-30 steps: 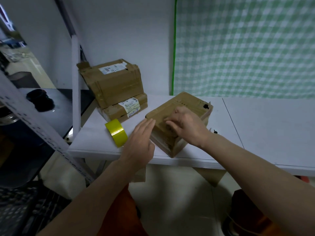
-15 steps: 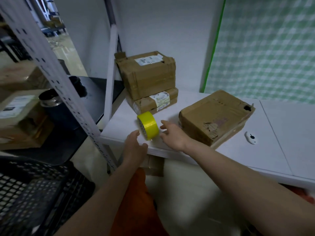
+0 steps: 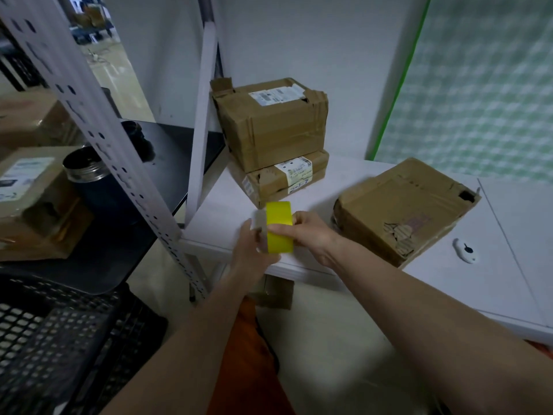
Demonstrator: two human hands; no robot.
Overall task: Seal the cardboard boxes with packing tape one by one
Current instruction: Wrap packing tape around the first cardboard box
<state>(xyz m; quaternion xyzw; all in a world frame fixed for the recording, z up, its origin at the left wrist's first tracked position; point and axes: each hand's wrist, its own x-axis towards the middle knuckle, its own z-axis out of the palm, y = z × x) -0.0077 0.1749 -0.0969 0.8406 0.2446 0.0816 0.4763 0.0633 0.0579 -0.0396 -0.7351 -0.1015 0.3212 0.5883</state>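
Both hands hold the yellow tape roll (image 3: 279,227) on edge over the near left corner of the white table (image 3: 493,265). The right hand (image 3: 311,235) grips it from the 3 o'clock side, fingers curled over the yellow band and thumb below. The left hand (image 3: 254,250) comes in from 8 o'clock, its fingers wrapped on the roll's grey side face; whether they are pinching a loose tape end cannot be told through the blur.

The flat box (image 3: 401,205) lies on the table just beside the right hand, at 3 o'clock from the roll, its torn top face up and a hole at its far right corner. At 12 o'clock from the roll a stack of two boxes (image 3: 275,145) stands against the wall, the taller one on top, each with a white label. A small white cutter (image 3: 465,251) lies on the table at 4 o'clock from the flat box, apart from it.
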